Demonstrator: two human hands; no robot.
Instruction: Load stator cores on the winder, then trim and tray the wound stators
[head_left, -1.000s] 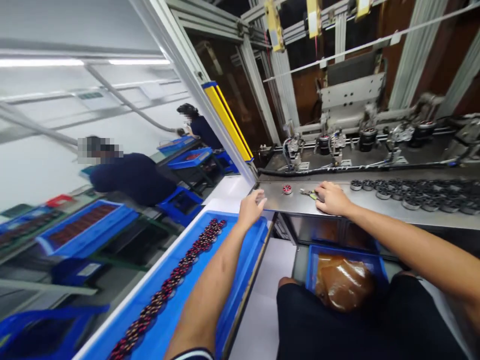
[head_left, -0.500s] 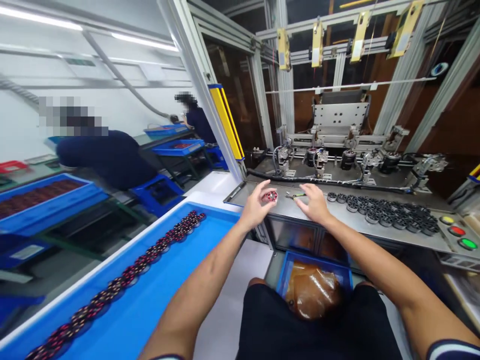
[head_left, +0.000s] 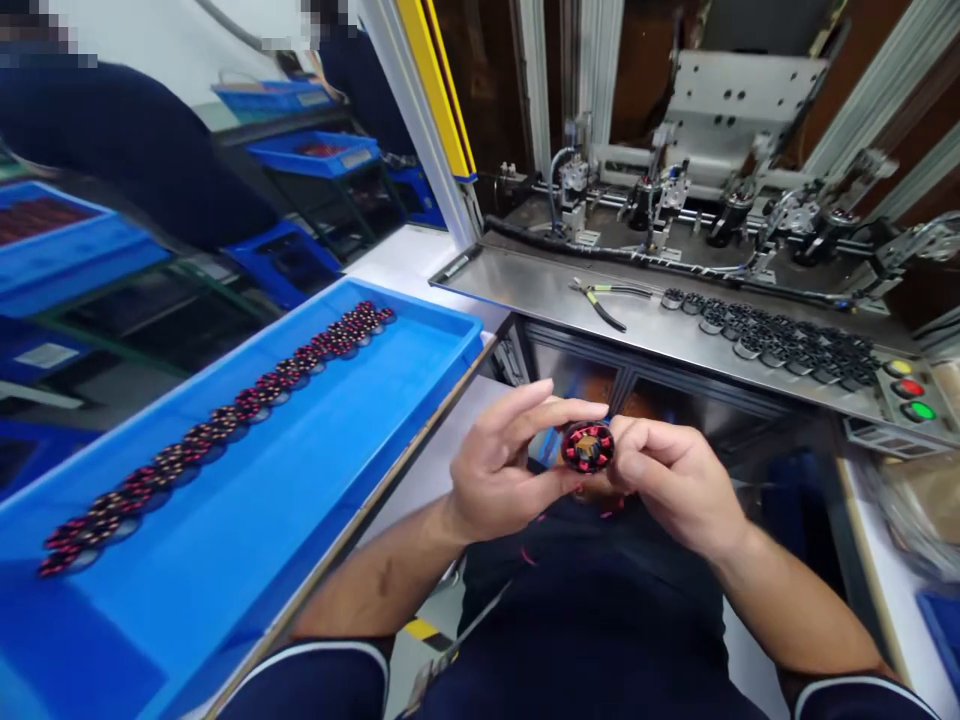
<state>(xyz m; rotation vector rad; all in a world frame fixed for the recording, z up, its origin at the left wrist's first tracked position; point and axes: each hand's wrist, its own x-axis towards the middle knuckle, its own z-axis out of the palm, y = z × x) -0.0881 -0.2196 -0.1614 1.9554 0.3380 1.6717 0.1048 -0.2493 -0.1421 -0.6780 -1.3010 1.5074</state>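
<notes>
Between the thumb and fingers of my left hand (head_left: 499, 465) is a wound motor stator (head_left: 589, 447), a black ring with red coils and an open centre. It is held above my lap, its face turned up to me. My right hand (head_left: 679, 480) is closed in a pinch at the stator's right edge. Whatever lies between those fingertips is too small or hidden to make out. Beyond the hands, wire cutters (head_left: 611, 300) with green and black handles lie on the metal shelf (head_left: 525, 285) of the machine.
Left of me, a blue tray (head_left: 300, 470) holds a long row of wound stators (head_left: 225, 425). Many black unwound cores (head_left: 780, 335) stand on the shelf, beside yellow, red and green buttons (head_left: 911, 388). Winding heads (head_left: 731, 215) stand behind. Two people sit at the left.
Both hands have come back from the shelf towards my body, bringing the stator along. My right hand has left the cutters' side and closed at the stator's edge. The view has tipped down.
</notes>
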